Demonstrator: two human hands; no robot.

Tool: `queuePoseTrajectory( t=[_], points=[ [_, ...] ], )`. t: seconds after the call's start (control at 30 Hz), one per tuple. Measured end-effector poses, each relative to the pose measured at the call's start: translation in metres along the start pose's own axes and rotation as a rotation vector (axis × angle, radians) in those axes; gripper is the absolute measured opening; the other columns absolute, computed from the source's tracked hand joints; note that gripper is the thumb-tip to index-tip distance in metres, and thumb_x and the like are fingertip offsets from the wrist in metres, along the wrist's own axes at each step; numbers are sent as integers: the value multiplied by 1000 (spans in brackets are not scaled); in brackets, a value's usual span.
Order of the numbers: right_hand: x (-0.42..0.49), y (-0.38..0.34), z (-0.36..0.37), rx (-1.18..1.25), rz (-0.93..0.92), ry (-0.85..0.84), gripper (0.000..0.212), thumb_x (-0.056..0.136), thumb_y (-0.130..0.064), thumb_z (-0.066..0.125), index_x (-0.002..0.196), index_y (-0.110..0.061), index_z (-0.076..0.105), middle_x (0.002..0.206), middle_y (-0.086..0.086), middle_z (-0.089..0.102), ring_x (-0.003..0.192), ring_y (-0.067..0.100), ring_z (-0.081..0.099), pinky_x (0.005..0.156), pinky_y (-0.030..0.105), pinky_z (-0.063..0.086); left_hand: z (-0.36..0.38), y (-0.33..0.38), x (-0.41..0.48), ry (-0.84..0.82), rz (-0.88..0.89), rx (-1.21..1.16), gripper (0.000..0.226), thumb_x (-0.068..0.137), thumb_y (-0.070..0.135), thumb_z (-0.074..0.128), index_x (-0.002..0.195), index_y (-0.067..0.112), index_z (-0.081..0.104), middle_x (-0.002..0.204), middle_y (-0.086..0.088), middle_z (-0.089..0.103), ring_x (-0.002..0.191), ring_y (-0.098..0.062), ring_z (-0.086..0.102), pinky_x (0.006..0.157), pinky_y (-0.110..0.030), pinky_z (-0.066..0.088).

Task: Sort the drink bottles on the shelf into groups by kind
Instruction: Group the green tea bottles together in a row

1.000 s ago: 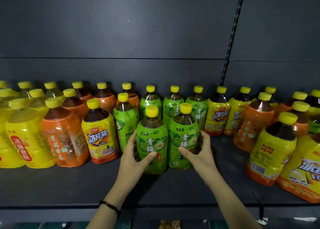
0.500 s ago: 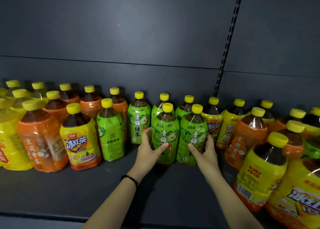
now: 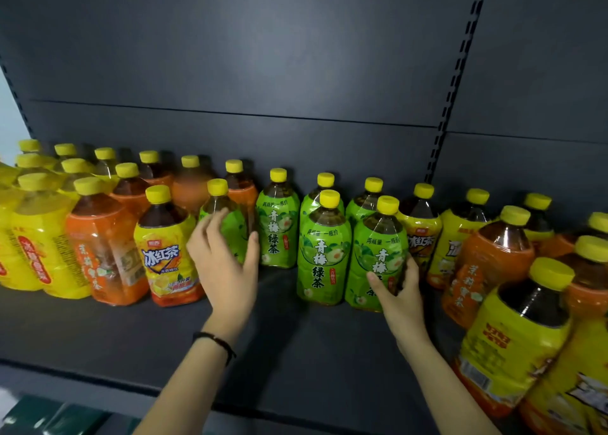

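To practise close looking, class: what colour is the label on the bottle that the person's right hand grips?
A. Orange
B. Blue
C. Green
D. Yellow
C: the right hand has its thumb and fingers curled round the green-label bottle in the front row.

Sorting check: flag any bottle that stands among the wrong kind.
One yellow iced-tea bottle stands alone between the orange bottles and the green bottles, while its matching bottles stand to the right of the greens.
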State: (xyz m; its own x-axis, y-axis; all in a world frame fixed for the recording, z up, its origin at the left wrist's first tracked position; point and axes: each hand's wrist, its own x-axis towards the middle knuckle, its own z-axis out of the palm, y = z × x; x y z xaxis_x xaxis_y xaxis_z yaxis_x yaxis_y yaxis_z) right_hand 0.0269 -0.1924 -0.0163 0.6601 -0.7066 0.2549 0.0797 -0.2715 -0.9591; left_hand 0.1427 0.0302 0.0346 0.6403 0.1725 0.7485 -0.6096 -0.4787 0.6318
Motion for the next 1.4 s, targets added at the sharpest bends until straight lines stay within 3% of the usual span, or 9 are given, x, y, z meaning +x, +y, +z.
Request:
queuePoseTrajectory(
  t=[0.23,0.5,0.63,0.83,0.97,1.03,1.17,1.27,1.4],
  points=[
    [1,4,1,27,-25,-11,80,82,-30,72,145,-38,25,142,-6,44,127,12,43,104,39,40,7,-18,64,-202,-50,253,85,89,41,61,149,0,17,134,-23,50,129,-40,38,105,-46,33],
    [2,8,2,55,-40,-10,79,81,-31,73,144,-40,26,142,-7,44,129,12,42,106,40,40,17,-20,79,-195,-59,203,35,93,28,59,109,-4,57,106,-24,58,102,-42,52,85,-45,39],
    [1,7,3,72,-51,-4,78,80,-31,73,143,-42,27,141,-9,44,128,10,43,107,41,40,19,-12,78,-232,-92,69,36,88,34,65,104,2,58,104,-13,58,99,-27,52,76,-29,36],
    [1,9,3,85,-53,-5,78,80,-30,73,143,-40,27,140,-9,44,128,10,43,106,39,40,39,12,63,-189,-133,110,46,79,56,66,102,18,55,100,9,53,91,-11,52,70,-32,41],
    [3,11,1,94,-44,-7,80,81,-28,74,143,-40,26,139,-9,44,128,11,43,102,34,40,42,-6,53,-304,-150,-226,54,72,62,66,109,23,56,111,4,60,107,-15,56,91,-36,49],
    [2,11,1,119,-43,4,83,80,-26,75,143,-41,24,141,-9,41,128,9,42,103,33,41,32,-26,34,-347,-258,-352,76,65,66,68,125,24,50,129,1,53,123,-15,48,103,-27,42],
    [-1,10,4,136,-63,24,86,79,-23,76,143,-41,21,143,-10,36,128,7,39,99,25,38,18,-60,-8,-502,-542,-520,105,57,52,86,144,33,30,145,2,41,132,-15,40,108,-40,39],
    [2,9,2,126,-67,5,81,79,-25,76,138,-49,24,142,-8,42,128,9,43,100,30,40,24,-62,-13,-666,-525,-461,112,58,29,86,148,31,20,144,-2,39,132,-17,39,103,-40,43],
    [3,8,1,120,-72,6,80,80,-27,75,135,-53,23,141,-9,43,128,9,44,102,33,42,37,-51,-11,-590,-453,-307,115,56,24,89,146,17,18,144,-10,39,128,-19,39,107,-45,40]
  ],
)
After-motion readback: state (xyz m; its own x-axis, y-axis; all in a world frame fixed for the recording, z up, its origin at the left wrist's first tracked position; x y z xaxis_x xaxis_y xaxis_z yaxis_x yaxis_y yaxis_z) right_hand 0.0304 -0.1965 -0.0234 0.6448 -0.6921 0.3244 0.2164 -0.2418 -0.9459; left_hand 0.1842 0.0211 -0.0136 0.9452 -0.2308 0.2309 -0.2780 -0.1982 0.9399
